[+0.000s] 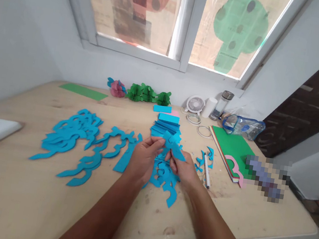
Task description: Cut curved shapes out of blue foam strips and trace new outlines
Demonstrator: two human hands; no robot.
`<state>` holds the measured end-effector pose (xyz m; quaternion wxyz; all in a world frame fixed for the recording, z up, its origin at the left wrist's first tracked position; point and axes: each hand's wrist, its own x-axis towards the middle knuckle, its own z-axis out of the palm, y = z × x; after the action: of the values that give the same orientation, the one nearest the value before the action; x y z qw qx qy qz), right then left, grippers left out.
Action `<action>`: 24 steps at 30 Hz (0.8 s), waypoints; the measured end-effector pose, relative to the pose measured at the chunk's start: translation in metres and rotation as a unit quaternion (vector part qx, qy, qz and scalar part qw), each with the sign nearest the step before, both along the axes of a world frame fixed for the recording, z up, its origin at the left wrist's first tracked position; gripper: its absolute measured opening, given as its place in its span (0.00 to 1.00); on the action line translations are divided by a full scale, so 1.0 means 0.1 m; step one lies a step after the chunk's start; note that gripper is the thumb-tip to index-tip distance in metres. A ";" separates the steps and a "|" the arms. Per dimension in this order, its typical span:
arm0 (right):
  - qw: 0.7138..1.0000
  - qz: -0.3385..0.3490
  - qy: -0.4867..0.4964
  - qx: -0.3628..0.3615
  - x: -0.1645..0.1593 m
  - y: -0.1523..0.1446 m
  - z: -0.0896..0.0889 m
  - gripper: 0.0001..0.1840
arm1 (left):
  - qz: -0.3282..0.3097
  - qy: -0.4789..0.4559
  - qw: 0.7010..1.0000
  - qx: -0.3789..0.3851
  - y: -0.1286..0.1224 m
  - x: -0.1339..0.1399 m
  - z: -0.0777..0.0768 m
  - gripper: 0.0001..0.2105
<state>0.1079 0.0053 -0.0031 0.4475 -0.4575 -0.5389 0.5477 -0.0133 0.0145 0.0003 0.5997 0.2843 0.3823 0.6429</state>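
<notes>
A small blue paper piece (pixel 177 150) with a notched edge is held up between my two hands. The fingers of my left hand (pixel 144 156) pinch its upper left end. My right hand (pixel 184 168) grips its lower right part, with the fingers curled and partly hidden. Below my hands lie curled blue paper scraps (pixel 170 197). A stack of blue paper strips (pixel 166 125) sits just beyond my fingertips. To the left of my left hand are wavy blue paper cutouts (pixel 92 161) and a larger heap of blue cutouts (pixel 74 130).
On the right lie a white pen (pixel 207 170), a green paper pad (pixel 231 143) and a pink cutout (pixel 233 165). A small fan (pixel 195 104), a glass bottle (pixel 222 105), a clear pouch (pixel 243 126) and green paper decorations (pixel 142 92) stand along the back wall.
</notes>
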 end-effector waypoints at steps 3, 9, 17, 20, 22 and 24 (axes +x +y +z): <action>1.000 -0.001 0.003 -0.001 0.00 0.00 -0.01 0.25 | -0.004 0.004 1.000 0.002 0.01 0.00 -0.02 0.12; 1.000 -0.012 0.008 0.002 -0.01 0.01 -0.02 0.25 | -0.019 -0.022 1.000 -0.006 0.00 0.03 -0.05 0.11; 1.000 -0.025 0.004 -0.001 0.00 0.05 -0.10 0.24 | -0.002 -0.028 1.000 -0.010 0.01 0.03 -0.07 0.12; 1.000 -0.029 -0.004 -0.006 0.00 0.07 -0.13 0.24 | -0.001 -0.030 0.999 -0.012 0.01 0.04 -0.08 0.12; 0.999 -0.039 -0.007 -0.011 0.00 0.08 -0.15 0.24 | 0.000 -0.031 0.999 -0.012 0.01 0.04 -0.08 0.12; 0.998 -0.056 0.003 -0.018 0.00 0.09 -0.15 0.23 | 0.005 -0.024 1.000 -0.012 0.01 0.05 -0.08 0.12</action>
<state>0.1077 0.0142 -0.0178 0.4708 -0.4932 -0.5013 0.5328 -0.0084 0.0157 -0.0079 0.6086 0.2598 0.3769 0.6481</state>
